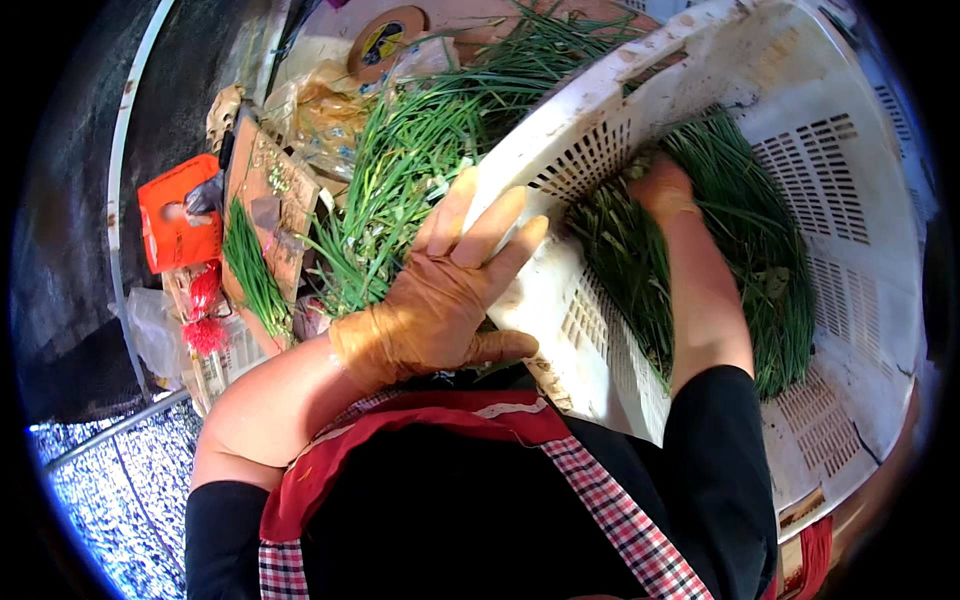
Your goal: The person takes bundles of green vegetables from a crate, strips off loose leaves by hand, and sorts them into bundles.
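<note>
My left hand (442,281), in a tan rubber glove, is spread flat with its fingers apart. Its fingertips overlap the near wall of a white plastic crate (832,67); whether they press on it is unclear. Inside the tilted crate lie bunches of long green leafy stalks, like chives (757,202), with pale cut ends to the left. My right hand (664,187), also gloved, reaches down among them by the far wall. Its fingertips are hidden, so any grip cannot be seen. Left of the crate is a loose heap of similar green stalks (420,142).
A small bunch of stalks (255,266) leans on a wooden board (292,187). Around it are an orange-red printed packet (180,214), red plastic string (204,315) and a clear plastic bag (154,326). Farther back lie a tape roll (386,41) and crumpled yellowish plastic (322,112).
</note>
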The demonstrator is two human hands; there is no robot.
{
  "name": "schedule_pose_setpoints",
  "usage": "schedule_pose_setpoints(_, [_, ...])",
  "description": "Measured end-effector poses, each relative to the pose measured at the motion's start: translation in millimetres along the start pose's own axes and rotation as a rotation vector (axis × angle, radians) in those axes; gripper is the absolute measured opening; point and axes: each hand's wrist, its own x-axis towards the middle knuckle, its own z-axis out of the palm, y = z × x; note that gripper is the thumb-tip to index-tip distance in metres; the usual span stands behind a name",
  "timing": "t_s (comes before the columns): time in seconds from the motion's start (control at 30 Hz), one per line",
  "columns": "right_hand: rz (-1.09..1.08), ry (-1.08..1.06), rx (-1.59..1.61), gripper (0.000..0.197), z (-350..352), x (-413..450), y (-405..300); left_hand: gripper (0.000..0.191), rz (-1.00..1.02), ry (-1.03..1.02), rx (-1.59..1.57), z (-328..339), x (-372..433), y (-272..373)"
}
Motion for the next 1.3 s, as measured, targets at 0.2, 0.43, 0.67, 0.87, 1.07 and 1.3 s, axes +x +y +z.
schedule_pose_setpoints(0.2, [-0.044,0.029,0.95,0.073,-28.3,-11.4,98.7,0.09,0.019,0.006,0.028,-2.8,-2.1,-0.4])
schedule_pose_setpoints(0.43, [-0.537,-0.102,1.248,0.059,-60.4,-20.6,152.6,0.088,-0.006,0.055,0.195,-27.3,37.3,28.2])
schedule_pose_setpoints(0.67, [-0.565,-0.113,1.178,0.055,-79.1,-54.2,133.9,0.072,-0.272,-0.424,-0.644,20.2,141.4,67.4])
schedule_pose_setpoints(0.87, [-0.663,-0.145,1.308,0.062,-67.0,-87.7,132.2,0.102,-0.467,-0.678,-0.832,100.3,206.0,72.6])
schedule_pose_setpoints(1.07, [-0.817,0.227,1.01,0.075,-64.0,-121.9,80.3,0.115,-0.269,-0.375,-1.051,106.9,175.9,99.5])
schedule_pose_setpoints(1.3, [-0.71,0.127,1.117,0.042,-126.1,-167.8,41.6,0.088,0.105,-0.159,-1.358,42.1,177.6,103.1])
